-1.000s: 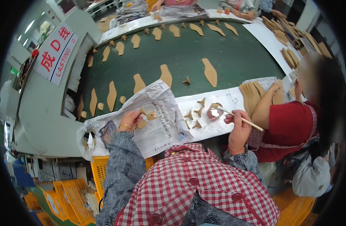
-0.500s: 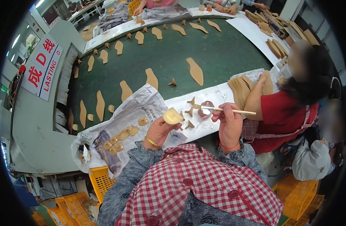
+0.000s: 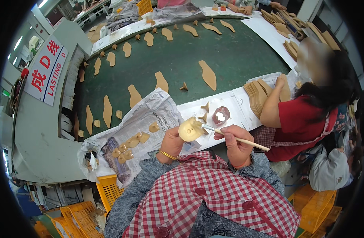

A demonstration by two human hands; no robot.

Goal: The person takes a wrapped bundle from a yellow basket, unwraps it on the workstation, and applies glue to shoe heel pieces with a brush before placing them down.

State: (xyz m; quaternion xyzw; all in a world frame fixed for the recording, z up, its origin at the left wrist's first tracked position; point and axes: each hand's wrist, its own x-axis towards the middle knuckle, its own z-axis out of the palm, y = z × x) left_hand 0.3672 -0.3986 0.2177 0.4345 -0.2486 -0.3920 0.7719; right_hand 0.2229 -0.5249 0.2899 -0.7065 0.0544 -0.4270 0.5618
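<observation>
My left hand (image 3: 171, 143) grips a cream-coloured shoe heel (image 3: 188, 131), its broad face with a small hole turned up. Closed around the wooden handle of a flat brush (image 3: 251, 143), my right hand (image 3: 237, 146) holds the bristles at the heel's right edge, where they seem to touch it. Just beyond the brush stands a reddish jar (image 3: 221, 115) with something white showing inside. Beside it, on the white table edge, lie small brown heels (image 3: 205, 106). Several glossy tan heel pieces (image 3: 132, 142) rest on newspaper (image 3: 150, 119) left of my hands.
Across the green work surface (image 3: 142, 59) lie tan insoles (image 3: 207, 75) and small heels (image 3: 184, 86). A person in red (image 3: 297, 123) sits close at my right with stacked insoles (image 3: 256, 97). Yellow crates (image 3: 109, 190) stand below, and other people's hands work at the far side.
The brush has come from the jar side toward me and left, onto the heel. My left hand has moved slightly right and turned the heel's broad face up.
</observation>
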